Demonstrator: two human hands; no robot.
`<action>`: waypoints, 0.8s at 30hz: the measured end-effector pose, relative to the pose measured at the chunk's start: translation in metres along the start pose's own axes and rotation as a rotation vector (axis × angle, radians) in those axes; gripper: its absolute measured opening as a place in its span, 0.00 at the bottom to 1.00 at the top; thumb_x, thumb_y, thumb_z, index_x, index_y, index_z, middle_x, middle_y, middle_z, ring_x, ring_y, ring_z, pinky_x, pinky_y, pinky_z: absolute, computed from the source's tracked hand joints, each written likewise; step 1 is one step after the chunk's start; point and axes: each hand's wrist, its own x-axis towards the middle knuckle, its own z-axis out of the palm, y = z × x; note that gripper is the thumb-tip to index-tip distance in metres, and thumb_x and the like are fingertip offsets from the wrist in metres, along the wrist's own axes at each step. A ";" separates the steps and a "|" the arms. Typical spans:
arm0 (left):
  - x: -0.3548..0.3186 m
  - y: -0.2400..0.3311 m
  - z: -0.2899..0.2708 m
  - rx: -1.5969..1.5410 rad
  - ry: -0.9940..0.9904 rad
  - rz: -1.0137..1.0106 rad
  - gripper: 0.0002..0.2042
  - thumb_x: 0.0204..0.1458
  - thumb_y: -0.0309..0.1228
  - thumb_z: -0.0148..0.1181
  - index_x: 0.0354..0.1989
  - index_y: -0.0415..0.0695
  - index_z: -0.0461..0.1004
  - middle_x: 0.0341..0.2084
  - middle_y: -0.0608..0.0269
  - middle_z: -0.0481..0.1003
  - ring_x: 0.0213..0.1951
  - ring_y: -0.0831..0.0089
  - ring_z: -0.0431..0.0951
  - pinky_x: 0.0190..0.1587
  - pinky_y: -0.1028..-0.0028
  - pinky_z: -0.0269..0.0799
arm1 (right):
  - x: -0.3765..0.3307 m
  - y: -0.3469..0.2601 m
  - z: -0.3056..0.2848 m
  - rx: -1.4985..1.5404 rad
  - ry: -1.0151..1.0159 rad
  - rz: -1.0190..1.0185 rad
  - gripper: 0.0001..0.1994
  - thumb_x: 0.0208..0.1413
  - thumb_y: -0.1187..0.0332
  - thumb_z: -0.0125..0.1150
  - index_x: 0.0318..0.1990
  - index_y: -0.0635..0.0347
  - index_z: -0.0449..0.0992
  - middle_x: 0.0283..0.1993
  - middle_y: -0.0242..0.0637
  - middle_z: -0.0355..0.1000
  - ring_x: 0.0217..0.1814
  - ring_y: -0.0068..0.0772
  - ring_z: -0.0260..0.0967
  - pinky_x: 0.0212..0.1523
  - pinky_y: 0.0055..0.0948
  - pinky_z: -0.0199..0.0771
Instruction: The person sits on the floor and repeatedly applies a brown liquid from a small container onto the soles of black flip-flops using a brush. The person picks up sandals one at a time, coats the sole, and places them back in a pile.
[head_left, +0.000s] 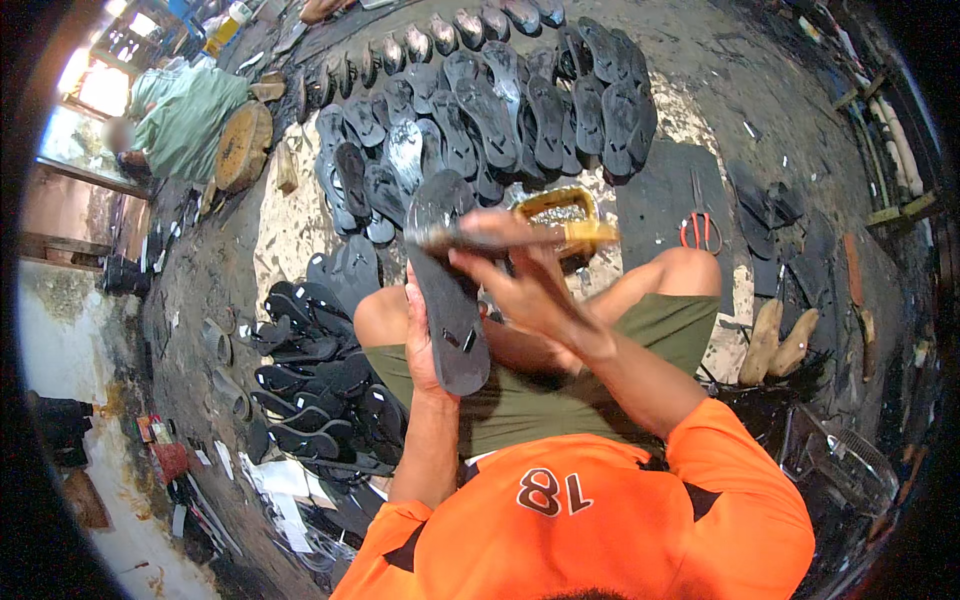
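Black and slotted near its lower end, a flat shoe sole [446, 308] is held up before an orange-shirted person [620, 500]. The left hand [421, 340] grips the sole's left edge; the right hand [525, 280] is closed around a blurred tool [592, 233] with a yellow end, crossing the sole's upper half. Right of the sole are a yellow-rimmed container [572, 195] and, farther off, red-handled scissors [697, 212]. Beyond it lie rows of dark soles [484, 122]; to its left, piled black sandals [312, 402].
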 end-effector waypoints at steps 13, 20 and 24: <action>-0.009 -0.008 -0.014 0.114 -0.066 0.051 0.25 0.66 0.44 0.42 0.71 0.58 0.49 0.59 0.53 0.66 0.51 0.56 0.75 0.45 0.59 0.78 | 0.018 0.019 -0.021 0.455 0.166 0.444 0.19 0.59 0.61 0.64 0.50 0.66 0.72 0.41 0.33 0.75 0.37 0.22 0.71 0.37 0.26 0.72; -0.022 -0.012 -0.027 -0.049 -0.050 -0.011 0.28 0.65 0.51 0.41 0.65 0.44 0.60 0.56 0.47 0.68 0.49 0.52 0.72 0.39 0.61 0.72 | 0.053 0.012 -0.047 0.365 -0.039 0.232 0.15 0.57 0.67 0.66 0.49 0.63 0.74 0.44 0.35 0.76 0.44 0.25 0.73 0.46 0.26 0.73; -0.010 -0.006 -0.007 -0.243 -0.160 0.013 0.27 0.64 0.52 0.43 0.62 0.45 0.64 0.55 0.50 0.70 0.49 0.51 0.72 0.42 0.60 0.72 | 0.059 0.017 -0.043 0.005 -0.205 -0.297 0.15 0.53 0.72 0.67 0.48 0.61 0.74 0.43 0.40 0.75 0.46 0.40 0.74 0.48 0.34 0.72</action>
